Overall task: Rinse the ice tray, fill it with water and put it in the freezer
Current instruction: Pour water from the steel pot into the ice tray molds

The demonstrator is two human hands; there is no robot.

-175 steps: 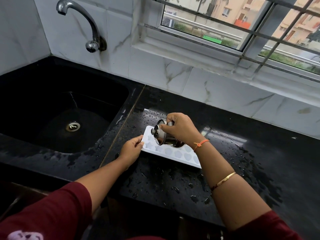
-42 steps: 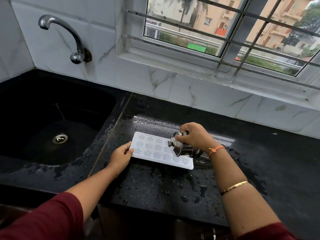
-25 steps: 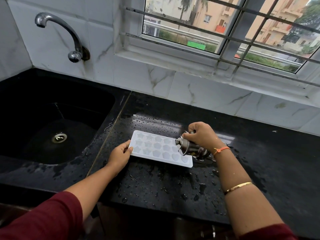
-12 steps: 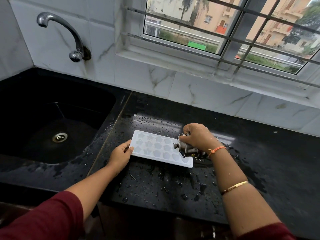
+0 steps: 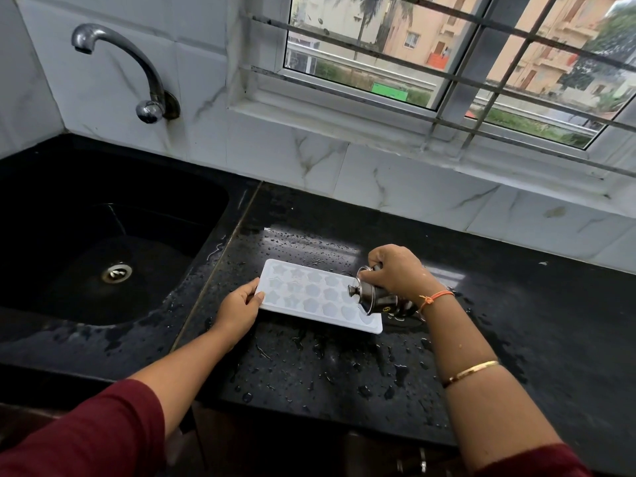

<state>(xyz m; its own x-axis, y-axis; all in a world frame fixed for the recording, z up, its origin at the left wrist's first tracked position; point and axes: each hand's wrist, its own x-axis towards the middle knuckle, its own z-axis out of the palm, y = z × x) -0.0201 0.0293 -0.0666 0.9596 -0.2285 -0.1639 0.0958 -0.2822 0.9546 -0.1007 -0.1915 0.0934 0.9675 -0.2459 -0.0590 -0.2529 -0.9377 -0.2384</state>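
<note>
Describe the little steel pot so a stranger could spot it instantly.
Right of the sink, on the wet black counter, lies a white ice tray. Over its right end the right hand tilts the steel pot, the only shiny rounded thing beside that flat tray.

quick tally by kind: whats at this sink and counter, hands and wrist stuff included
tray: 1
pot: 1
tap: 1
sink: 1
hands: 2 (left hand, right hand)
wrist bands: 2 (thread band, bangle)
total: 8
</note>
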